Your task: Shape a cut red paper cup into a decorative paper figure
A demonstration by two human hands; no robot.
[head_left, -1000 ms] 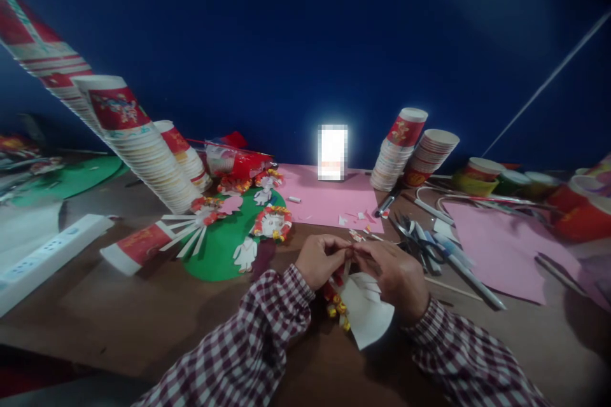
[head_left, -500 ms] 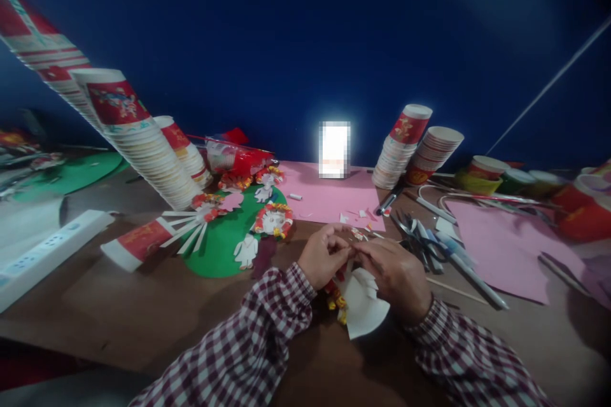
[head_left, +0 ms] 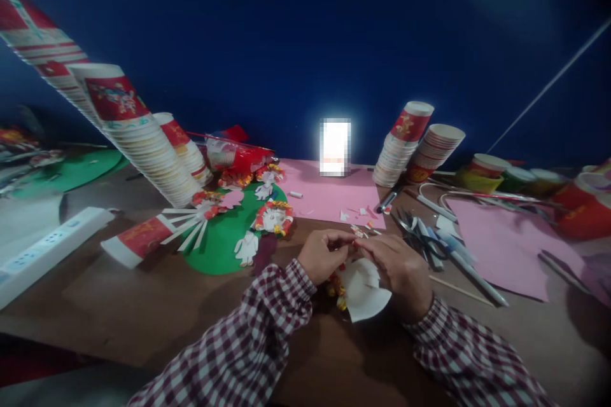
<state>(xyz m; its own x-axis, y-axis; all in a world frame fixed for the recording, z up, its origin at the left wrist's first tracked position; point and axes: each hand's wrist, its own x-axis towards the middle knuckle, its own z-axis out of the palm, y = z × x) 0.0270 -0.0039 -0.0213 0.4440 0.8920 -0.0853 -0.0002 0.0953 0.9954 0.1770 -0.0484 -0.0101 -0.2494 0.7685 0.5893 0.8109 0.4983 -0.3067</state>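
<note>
Before me, a cut paper cup (head_left: 365, 289) shows its cream inner side, with red and yellow curled strips (head_left: 337, 286) along its left. My left hand (head_left: 327, 255) is closed at the cup's upper edge, thumb and forefinger pinched. My right hand (head_left: 401, 270) is closed from the other side, its fingertips meeting those of my left. A small red bit shows where the fingertips meet. The far part of the cup is hidden behind my fingers.
A green paper sheet (head_left: 212, 261) with curled cup pieces and white cutouts lies left. Cup stacks (head_left: 143, 140) lean at left, others (head_left: 396, 152) stand back right. Scissors (head_left: 432, 245) and pens lie right. A glowing pixelated rectangle (head_left: 335, 147) stands behind pink paper (head_left: 329, 194).
The cut paper cup has risen slightly and tilted, its lower edge now higher. My fingertips have drawn together at its top. The things on the table have stayed put.
</note>
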